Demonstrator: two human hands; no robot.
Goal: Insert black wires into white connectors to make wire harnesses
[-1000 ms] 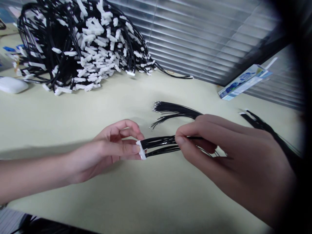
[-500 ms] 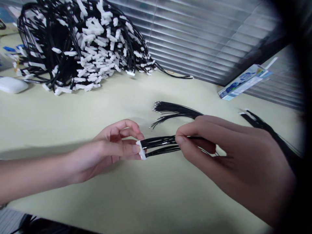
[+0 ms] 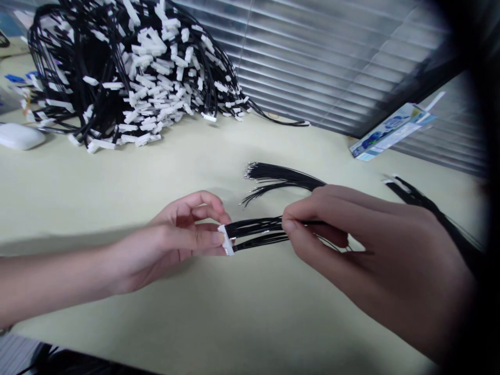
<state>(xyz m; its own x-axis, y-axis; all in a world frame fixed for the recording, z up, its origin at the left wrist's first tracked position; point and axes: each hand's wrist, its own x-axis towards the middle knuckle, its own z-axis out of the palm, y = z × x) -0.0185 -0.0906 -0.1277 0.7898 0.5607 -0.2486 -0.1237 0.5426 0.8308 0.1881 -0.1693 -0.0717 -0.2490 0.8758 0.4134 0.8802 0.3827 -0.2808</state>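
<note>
My left hand pinches a small white connector between thumb and fingers, just above the pale table. Several thin black wires run from the connector to the right. My right hand is closed in a pinch on those wires, a little way from the connector. A loose bundle of black wires with bare tips lies on the table right behind my right hand.
A big heap of black wire harnesses with white connectors fills the back left. A white object lies at the left edge. A blue-and-white carton leans against the blinds at the back right, with more black wires beside it.
</note>
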